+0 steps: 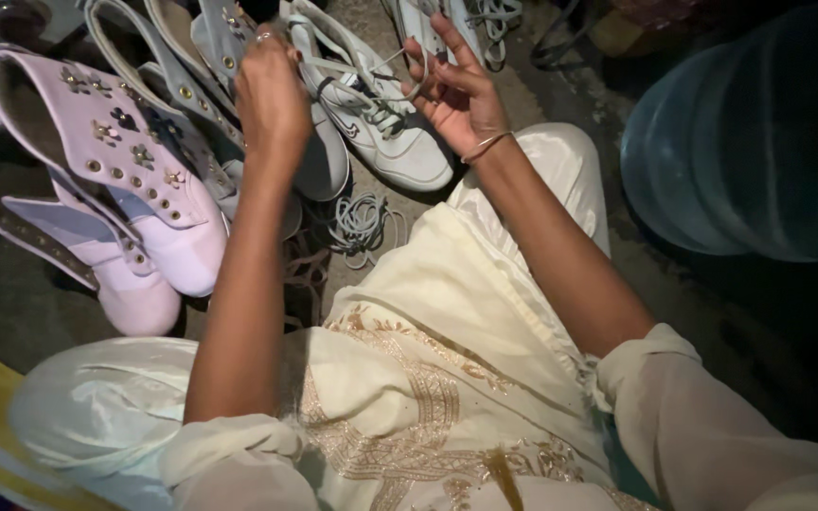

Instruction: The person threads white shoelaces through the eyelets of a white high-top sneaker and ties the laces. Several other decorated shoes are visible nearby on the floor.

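A white sneaker [385, 132] lies on the ground ahead of my knees, partly laced. My left hand [272, 95] is closed on the sneaker's near side, by its eyelets. My right hand [456, 90] holds a pale shoelace [414, 71] that loops over my fingers and runs down into the sneaker. A thin bangle circles my right wrist. Between the hands the lace crosses the shoe's tongue.
Two pink high-top boots [134, 189] with metal eyelets lie at the left. More pale shoes [186, 57] sit behind them. A loose coil of laces [362, 222] rests by my knee. A large blue water jug [750, 142] lies at the right. My cream embroidered garment [428, 378] covers my lap.
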